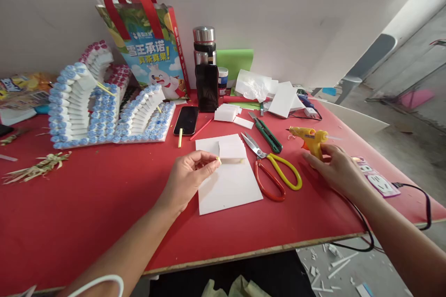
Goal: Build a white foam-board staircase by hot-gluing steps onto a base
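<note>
My left hand (195, 171) pinches a small pale yellow piece (218, 160) between thumb and fingertips; its exact kind is too small to make out. It is just left of a block of small white cards (232, 149), which rests on a flat white board (228, 192). My right hand (336, 167) is closed around the grip of a yellow hot glue gun (310, 135), whose nozzle points left above the red table. Between the board and the glue gun lie scissors (259, 151) with one red and one yellow handle, and a green utility knife (267, 134).
A blue-and-white layered paper model (73, 106) stands at left, near dry stalks (38, 167). Behind are a printed bag (149, 51), a steel flask (204, 39), an upright phone (206, 86) and a flat phone (186, 119). A cable (365, 227) hangs over the table's front edge.
</note>
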The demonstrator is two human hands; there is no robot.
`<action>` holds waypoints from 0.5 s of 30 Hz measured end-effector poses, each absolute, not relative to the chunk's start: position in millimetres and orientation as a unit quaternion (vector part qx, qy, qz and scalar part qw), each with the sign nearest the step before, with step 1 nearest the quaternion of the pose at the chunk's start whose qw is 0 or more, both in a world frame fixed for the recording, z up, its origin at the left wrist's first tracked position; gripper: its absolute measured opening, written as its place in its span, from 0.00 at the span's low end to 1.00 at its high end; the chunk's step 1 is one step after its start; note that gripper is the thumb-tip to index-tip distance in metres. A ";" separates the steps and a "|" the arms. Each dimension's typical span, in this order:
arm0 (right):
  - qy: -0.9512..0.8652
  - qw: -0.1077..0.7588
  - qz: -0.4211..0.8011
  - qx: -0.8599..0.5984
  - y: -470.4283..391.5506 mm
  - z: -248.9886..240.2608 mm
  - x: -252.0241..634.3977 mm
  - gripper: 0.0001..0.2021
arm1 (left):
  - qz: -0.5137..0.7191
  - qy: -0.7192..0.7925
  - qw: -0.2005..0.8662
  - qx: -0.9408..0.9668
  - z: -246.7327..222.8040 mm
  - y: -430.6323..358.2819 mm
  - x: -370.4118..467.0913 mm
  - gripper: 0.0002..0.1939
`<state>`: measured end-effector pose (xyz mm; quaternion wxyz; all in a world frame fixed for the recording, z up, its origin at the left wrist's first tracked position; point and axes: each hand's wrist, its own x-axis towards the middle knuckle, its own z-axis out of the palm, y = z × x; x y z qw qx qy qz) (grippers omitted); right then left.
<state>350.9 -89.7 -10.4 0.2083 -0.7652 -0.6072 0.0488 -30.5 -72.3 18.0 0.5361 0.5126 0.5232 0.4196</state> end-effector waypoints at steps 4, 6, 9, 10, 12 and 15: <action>-0.658 0.113 -0.078 -0.740 -142.9 8.6 334.7 0.24 | 0.390 0.549 0.438 0.595 9.9 -70.8 -29.3 0.11; -0.696 0.149 -0.107 -0.694 -161.0 21.5 317.6 0.15 | 0.390 0.553 0.383 0.629 7.5 -70.2 -28.7 0.08; -0.765 0.210 -0.096 -0.602 -157.4 38.3 281.1 0.11 | 0.396 0.549 0.333 0.657 3.7 -70.0 -26.4 0.05; -0.788 0.217 -0.088 -0.570 -147.9 41.6 267.6 0.11 | 0.396 0.548 0.324 0.661 2.4 -70.1 -25.3 0.04; -0.810 0.204 -0.068 -0.546 -121.6 44.3 241.5 0.11 | 0.398 0.547 0.314 0.667 -0.1 -70.0 -23.0 0.04; -0.845 0.182 -0.032 -0.502 -82.3 41.0 211.5 0.14 | 0.407 0.537 0.301 0.676 -3.7 -69.6 -20.5 0.03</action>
